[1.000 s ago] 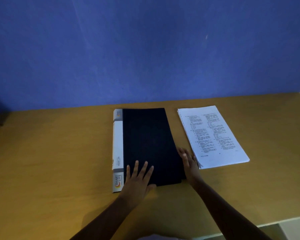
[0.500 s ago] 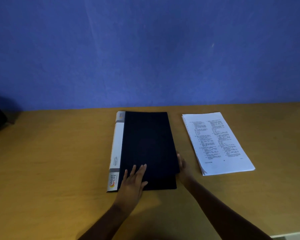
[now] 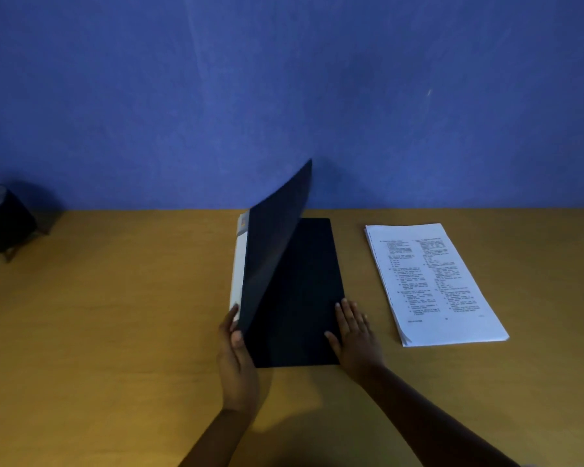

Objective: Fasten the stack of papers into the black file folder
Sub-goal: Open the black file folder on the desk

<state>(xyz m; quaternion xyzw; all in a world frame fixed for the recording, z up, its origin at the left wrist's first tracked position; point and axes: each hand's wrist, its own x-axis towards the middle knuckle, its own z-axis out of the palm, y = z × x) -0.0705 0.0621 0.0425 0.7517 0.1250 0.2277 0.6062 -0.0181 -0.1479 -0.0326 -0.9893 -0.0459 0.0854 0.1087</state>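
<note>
The black file folder (image 3: 304, 291) lies in the middle of the wooden table, its white spine (image 3: 238, 264) on the left. Its front cover (image 3: 277, 237) stands lifted and bent, hinged at the spine. My left hand (image 3: 236, 352) grips the near corner of that raised cover, thumb on its edge. My right hand (image 3: 354, 332) lies flat with fingers spread on the folder's lower right edge, pressing the inner side down. The stack of printed papers (image 3: 432, 281) rests on the table to the right of the folder, a hand's width from my right hand.
The wooden table (image 3: 115, 315) runs up to a blue wall (image 3: 284, 96) at the back. A dark round object on small legs (image 3: 4, 224) stands at the far left edge of the table.
The folder was closed with both hands on its near end. Since then the cover has swung up toward the left, my left hand moved to its near corner, and my right hand stays at the right edge.
</note>
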